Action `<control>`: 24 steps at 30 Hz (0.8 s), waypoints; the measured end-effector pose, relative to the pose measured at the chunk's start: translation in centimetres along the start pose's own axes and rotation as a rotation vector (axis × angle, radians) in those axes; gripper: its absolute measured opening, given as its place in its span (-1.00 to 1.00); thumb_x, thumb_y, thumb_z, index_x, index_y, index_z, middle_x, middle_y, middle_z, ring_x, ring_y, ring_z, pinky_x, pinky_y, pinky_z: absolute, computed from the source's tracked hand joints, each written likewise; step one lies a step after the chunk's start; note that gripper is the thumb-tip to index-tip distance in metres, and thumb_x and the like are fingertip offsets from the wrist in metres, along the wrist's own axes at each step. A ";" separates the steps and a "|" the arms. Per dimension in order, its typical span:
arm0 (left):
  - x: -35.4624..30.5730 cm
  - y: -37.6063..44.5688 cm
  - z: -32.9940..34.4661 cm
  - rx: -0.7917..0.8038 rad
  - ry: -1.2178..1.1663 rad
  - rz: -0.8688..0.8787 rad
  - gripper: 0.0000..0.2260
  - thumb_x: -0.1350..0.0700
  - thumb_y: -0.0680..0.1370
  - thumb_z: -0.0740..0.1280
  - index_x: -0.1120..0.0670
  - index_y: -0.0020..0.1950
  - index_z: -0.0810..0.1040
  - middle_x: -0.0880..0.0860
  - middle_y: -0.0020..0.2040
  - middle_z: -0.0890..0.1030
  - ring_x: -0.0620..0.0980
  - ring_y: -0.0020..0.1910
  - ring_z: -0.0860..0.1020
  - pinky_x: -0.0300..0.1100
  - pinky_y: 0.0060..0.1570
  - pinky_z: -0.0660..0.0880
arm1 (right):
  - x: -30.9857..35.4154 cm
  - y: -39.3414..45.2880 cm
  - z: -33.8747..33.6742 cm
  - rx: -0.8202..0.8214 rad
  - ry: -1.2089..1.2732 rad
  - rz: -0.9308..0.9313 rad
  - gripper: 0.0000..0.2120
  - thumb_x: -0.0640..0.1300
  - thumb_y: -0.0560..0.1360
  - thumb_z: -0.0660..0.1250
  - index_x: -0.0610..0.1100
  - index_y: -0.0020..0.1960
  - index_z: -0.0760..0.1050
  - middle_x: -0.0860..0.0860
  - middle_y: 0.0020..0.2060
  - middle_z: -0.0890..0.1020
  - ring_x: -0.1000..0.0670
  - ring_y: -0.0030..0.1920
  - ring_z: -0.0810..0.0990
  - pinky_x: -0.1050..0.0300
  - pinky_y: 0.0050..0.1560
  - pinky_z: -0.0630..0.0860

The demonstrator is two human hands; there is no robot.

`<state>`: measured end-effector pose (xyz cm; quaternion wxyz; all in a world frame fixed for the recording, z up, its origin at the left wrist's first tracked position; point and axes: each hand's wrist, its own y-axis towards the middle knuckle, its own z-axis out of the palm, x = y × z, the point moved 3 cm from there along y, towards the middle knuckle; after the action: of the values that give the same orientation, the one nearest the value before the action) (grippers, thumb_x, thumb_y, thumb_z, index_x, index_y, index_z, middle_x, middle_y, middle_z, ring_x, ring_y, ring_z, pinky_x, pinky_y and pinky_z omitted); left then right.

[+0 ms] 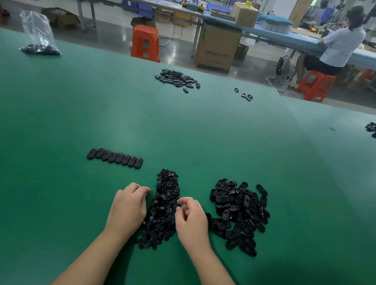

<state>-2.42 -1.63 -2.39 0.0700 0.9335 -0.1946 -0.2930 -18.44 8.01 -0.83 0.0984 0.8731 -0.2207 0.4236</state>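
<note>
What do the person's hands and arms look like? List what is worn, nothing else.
The left hand and right hand are bare: no gloves, rings or bands show. The left forearm and right forearm are bare too, with no sleeve, watch or bracelet down to the picture's lower edge.

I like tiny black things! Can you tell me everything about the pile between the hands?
The middle pile is a long, narrow heap of small, shiny black plastic-looking pieces, all jumbled, running away from the person on the green table. The left hand touches its left edge, the right hand its right edge, fingers curled.
</note>
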 end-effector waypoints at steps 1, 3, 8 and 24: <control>0.0 0.0 0.0 0.000 -0.009 -0.013 -0.81 0.22 0.61 0.29 0.06 0.14 0.65 -0.02 -0.01 0.60 0.06 -0.20 0.45 -0.07 -0.08 0.47 | 0.2 0.2 -0.4 0.062 -0.024 -0.005 -0.90 -0.14 0.62 0.29 0.03 0.09 0.52 0.11 -0.07 0.50 0.17 -0.11 0.49 0.39 -0.08 0.40; 0.1 0.0 0.0 -0.002 -0.026 -0.028 -0.80 0.20 0.62 0.28 0.06 0.15 0.65 -0.03 0.00 0.59 0.05 -0.18 0.46 -0.08 -0.09 0.47 | 0.4 0.6 -1.7 0.151 -0.100 -0.030 -0.90 -0.08 0.63 0.31 0.06 0.13 0.52 0.12 -0.01 0.51 0.19 -0.13 0.50 0.39 -0.05 0.45; 0.3 0.1 0.1 0.007 -0.055 -0.055 -0.80 0.16 0.64 0.25 0.05 0.17 0.64 -0.06 0.00 0.58 -0.01 -0.14 0.47 -0.16 -0.07 0.44 | -0.4 1.5 -6.3 0.248 -0.546 0.018 -0.62 0.05 0.62 0.32 0.02 0.41 0.41 0.05 0.29 0.41 0.00 0.05 0.61 0.07 0.11 0.57; 0.2 0.1 -0.3 0.032 -0.075 -0.025 -0.76 0.20 0.61 0.28 -0.04 0.17 0.66 -0.14 -0.07 0.52 -0.01 -0.17 0.46 -0.17 -0.12 0.45 | -0.9 2.5 -7.1 0.214 -0.601 -0.032 -0.89 0.01 0.60 0.36 0.03 0.07 0.61 0.09 -0.10 0.48 0.05 -0.15 0.55 0.14 -0.10 0.48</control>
<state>-2.17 -1.78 -2.24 0.0441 0.9252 -0.1901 -0.3255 -25.01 8.62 2.84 -0.0572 0.9678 -0.1803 0.1660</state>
